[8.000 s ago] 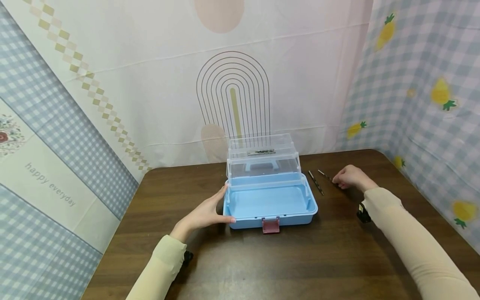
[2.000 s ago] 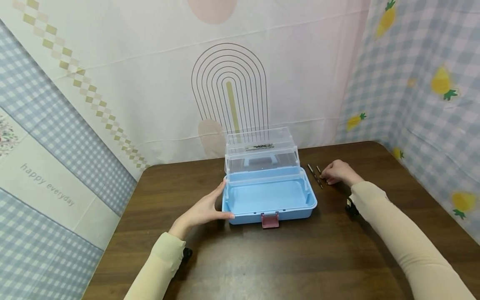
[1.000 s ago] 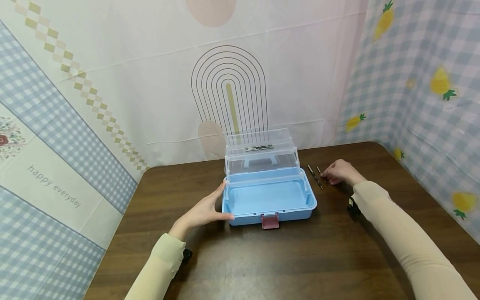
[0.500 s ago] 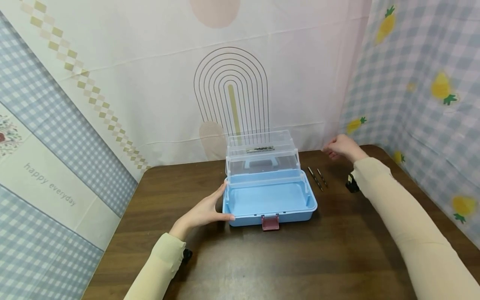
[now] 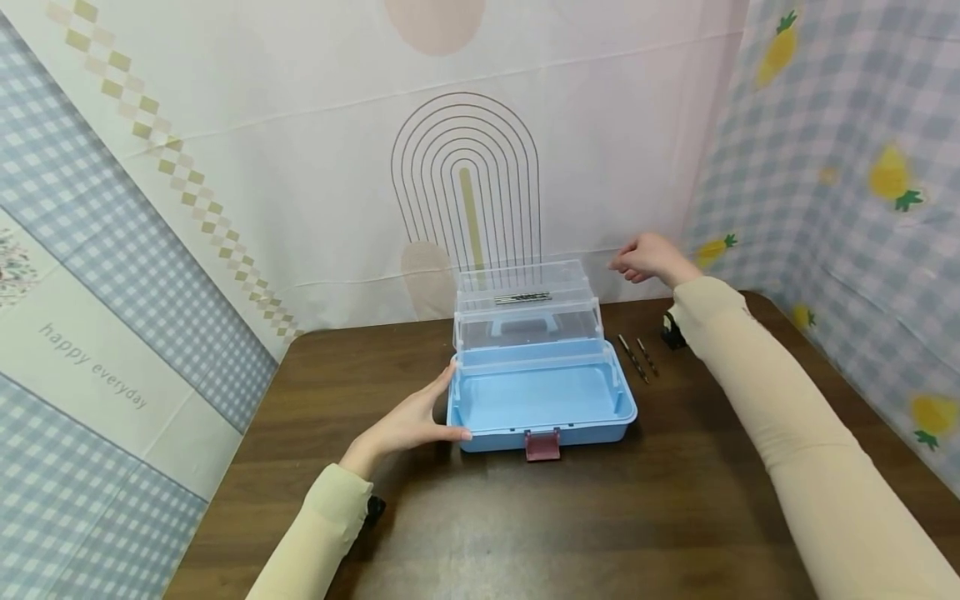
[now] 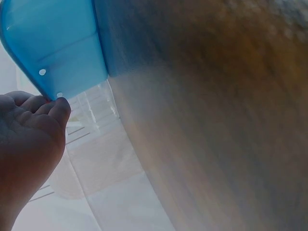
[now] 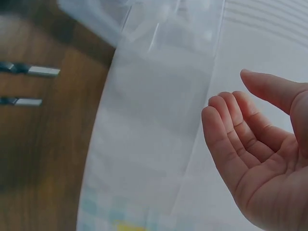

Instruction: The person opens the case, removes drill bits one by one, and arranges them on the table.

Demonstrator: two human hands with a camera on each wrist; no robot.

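Observation:
A blue toolbox [image 5: 540, 398] with a raised clear tiered lid stands on the table; its pinkish-red front latch [image 5: 542, 445] hangs down. My left hand [image 5: 405, 423] holds its left side, the thumb at the front corner and the fingers along the side wall. Two drill bits, a longer one [image 5: 633, 359] and a shorter one [image 5: 647, 357], lie side by side to the right of the box. Several more drill bits [image 5: 522, 297] rest in the upper clear tray [image 5: 577, 292]. My right hand [image 5: 651, 257] is raised right of the lid, fingers loosely bent, holding nothing.
The brown wooden table [image 5: 570, 525] ends against a white patterned cloth [image 5: 330, 208] at the back. Checked cloth with pineapples [image 5: 847, 250] hangs at the right. In the left wrist view, the box wall [image 6: 57, 48] shows small holes.
Since 8 seconds ago, the shorter bit has shifted closer to the longer one. My right hand has let go of it, then risen and moved left towards the lid. My left hand stays put.

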